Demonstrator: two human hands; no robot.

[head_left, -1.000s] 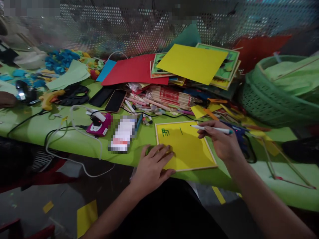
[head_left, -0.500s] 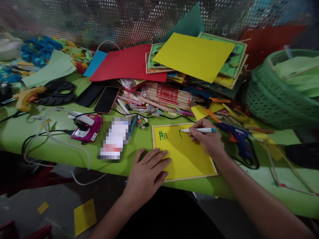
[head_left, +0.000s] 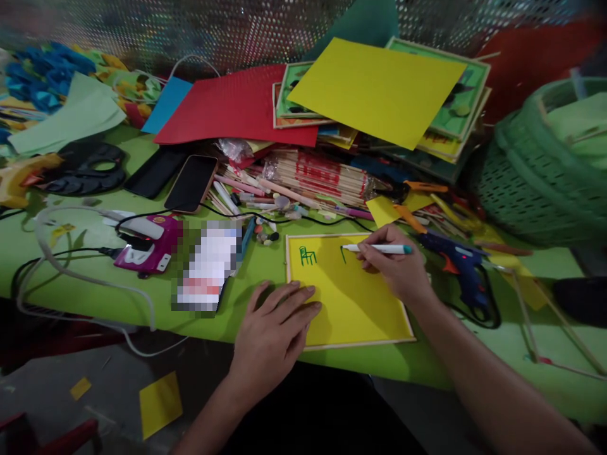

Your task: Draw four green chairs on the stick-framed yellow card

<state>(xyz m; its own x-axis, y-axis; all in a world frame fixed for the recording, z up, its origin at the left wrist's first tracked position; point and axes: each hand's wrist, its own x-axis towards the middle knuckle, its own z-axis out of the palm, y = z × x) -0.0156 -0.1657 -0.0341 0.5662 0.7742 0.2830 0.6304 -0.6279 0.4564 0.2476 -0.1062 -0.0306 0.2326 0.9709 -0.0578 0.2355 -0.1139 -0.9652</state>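
Head view.

- **Right hand:** We see the right hand (head_left: 396, 268) at centre right of the frame. Its grip pinches a white marker (head_left: 379, 249) with a teal end. The marker lies nearly level and points left, and its tip meets a short green stroke near the board's top edge.
- **Yellow board:** The yellow board (head_left: 351, 297) has a pale wooden frame. It lies flat on the green desk (head_left: 95, 278) at lower centre, close to the near edge. A small green chair drawing (head_left: 307, 255) sits in its upper left corner.
- **Left hand:** The left hand (head_left: 272, 332) rests palm down at lower centre. Its grip is spread flat and holds nothing. The fingertips lie over the board's lower left corner.
- **Right of the board:** A blue glue gun (head_left: 458, 265) lies just beside the right hand. A green basket (head_left: 535, 183) stands further toward the right edge of the frame.
- **Above the board:** We note a wrapped bundle of sticks (head_left: 322, 177) among loose pens.
- **Upper centre:** A red sheet (head_left: 237, 107) lies here, with a large yellow sheet (head_left: 379, 88) on a stack of green-framed boards.
- **Left of the sticks:** A dark phone (head_left: 192, 183) lies face up.
- **Further left and lower:** A pink device (head_left: 147, 253) sits with cables running from it.
- **Floor, lower left:** We log a yellow scrap (head_left: 160, 403).
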